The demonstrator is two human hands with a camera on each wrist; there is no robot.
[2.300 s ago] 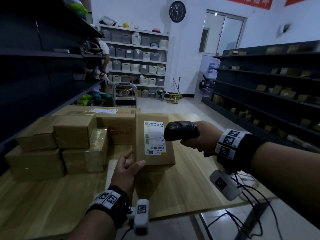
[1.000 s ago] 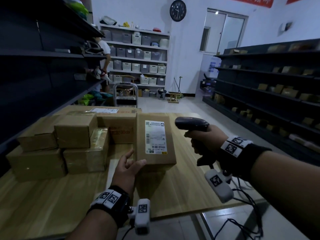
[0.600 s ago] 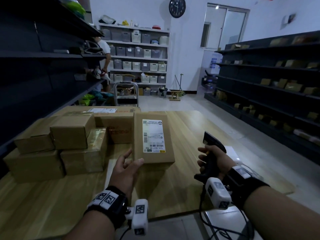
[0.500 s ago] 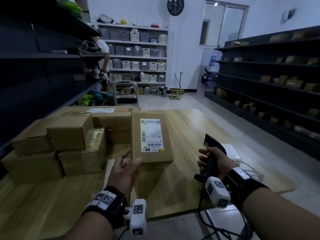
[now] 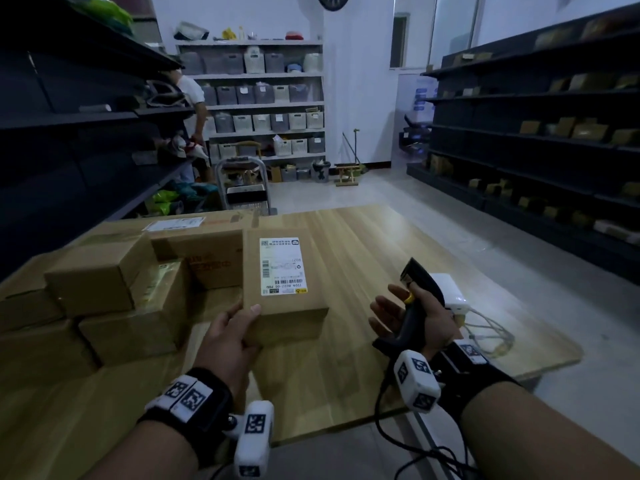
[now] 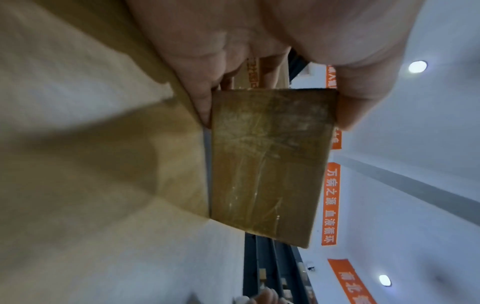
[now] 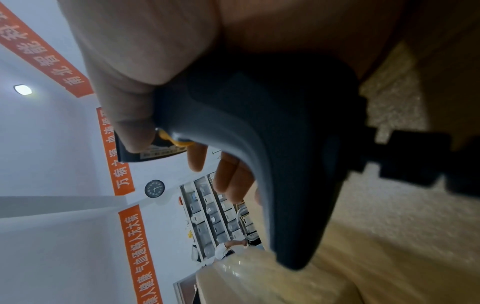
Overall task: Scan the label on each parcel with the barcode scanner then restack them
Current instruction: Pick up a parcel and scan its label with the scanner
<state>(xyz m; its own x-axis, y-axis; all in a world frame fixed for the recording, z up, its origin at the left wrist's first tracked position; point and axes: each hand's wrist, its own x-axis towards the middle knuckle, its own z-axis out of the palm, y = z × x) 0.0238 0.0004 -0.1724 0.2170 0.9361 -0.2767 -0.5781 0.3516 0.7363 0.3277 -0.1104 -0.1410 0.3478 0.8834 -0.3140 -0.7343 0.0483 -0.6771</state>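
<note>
My left hand (image 5: 230, 336) grips the parcel (image 5: 284, 282), thumb on top, my right hand (image 5: 412, 317) loosely cradles the scanner (image 5: 417, 299), fingers spread; I judge restacking next, needing a lift.

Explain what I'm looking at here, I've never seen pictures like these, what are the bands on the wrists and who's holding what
No machine here: a person wears three cameras, one on the head and one on each banded wrist. The wide picture is the head view, looking down at a wooden table. The two odd close-ups look along each hand.

The left hand grips the near corner of a labelled parcel; in the left wrist view, thumb and fingers pinch its edge. The right hand holds a black barcode scanner by its handle with the fingers loosened, also seen up close.

A stack of brown parcels sits at the table's left, and a small white box with cables behind the scanner.
</note>
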